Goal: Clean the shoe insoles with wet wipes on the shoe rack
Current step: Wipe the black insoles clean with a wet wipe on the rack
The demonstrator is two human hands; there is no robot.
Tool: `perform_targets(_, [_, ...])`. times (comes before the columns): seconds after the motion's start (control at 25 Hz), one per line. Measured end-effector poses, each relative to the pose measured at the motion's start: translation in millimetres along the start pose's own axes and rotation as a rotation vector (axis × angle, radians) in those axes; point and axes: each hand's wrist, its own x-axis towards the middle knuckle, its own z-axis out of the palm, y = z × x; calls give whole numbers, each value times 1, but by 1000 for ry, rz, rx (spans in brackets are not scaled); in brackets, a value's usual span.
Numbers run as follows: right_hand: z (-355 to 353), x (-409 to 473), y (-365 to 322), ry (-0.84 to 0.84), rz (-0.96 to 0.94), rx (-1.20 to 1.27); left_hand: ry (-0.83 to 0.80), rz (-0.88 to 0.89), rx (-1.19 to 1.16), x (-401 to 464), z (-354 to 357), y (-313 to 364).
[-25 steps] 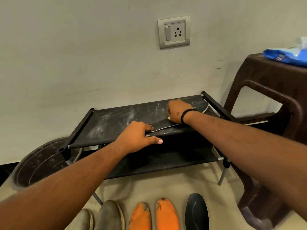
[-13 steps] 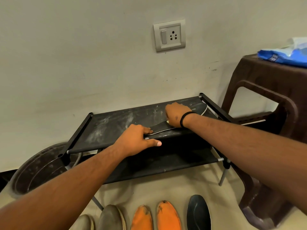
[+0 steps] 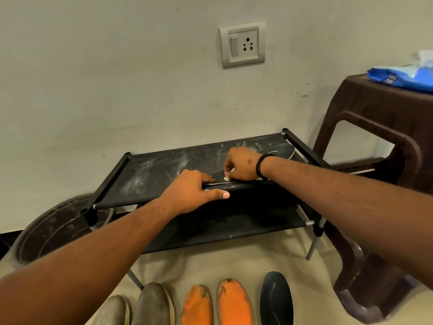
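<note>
While the shoe rack point(image 3: 150, 174) stands against the wall as the landmark, a dark round tub point(image 3: 46, 233) sits on the floor just left of it, partly behind the rack's left post. On the floor in front of the rack lie five loose insoles: two grey insoles point(image 3: 150, 306) at the left, two orange insoles point(image 3: 215, 303) in the middle, and one dark insole point(image 3: 276, 299) at the right. At the rack's front edge the left hand point(image 3: 194, 191) clamps one end of the black insole point(image 3: 278, 150), fingers on top and thumb stretched along the front rail beneath. That insole lies along the right half of the dusty top shelf, its far end reaching almost to the right side rail. Over its middle the right hand point(image 3: 241, 164), with a black band at the wrist, has its fingers curled round a small pale wet wipe point(image 3: 227, 178) and presses it onto the insole. On the wall above the rack is a switch and socket plate point(image 3: 242, 43). Right of the rack stands a brown plastic stool point(image 3: 384, 160), touching or nearly touching it, with a blue wipes packet point(image 3: 398, 77) on its top.
</note>
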Motion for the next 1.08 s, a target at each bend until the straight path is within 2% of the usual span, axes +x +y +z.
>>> perform_targets(0.08, [-4,-2,-1,-51,-26,-8,26,-29,-40,1,0,0])
perform_targets(0.28, [-3,1,3,128,143,-240,182,-127,-161,10,-2,2])
perform_targets(0.4, [8,7,-14,149,59,-127,294,-221,-260,13,-3,-3])
perform_targets(0.52, [13,7,-29,76,-55,49,284,-229,-216,13,-1,-6])
perform_targets(0.64, [2,5,-25,-34,-54,65,271,-200,-174,13,3,-7])
perform_targets(0.72, [-5,8,-15,-12,29,-5,269,-212,-173,16,4,-9])
perform_targets(0.8, [-3,12,-11,82,118,-117,275,-231,-171,20,5,-12])
perform_targets(0.88, [7,15,-20,141,142,-151,271,-245,-167,22,6,-13])
perform_targets(1.08, [19,16,-44,31,-36,82,256,-256,-86,15,5,-14])
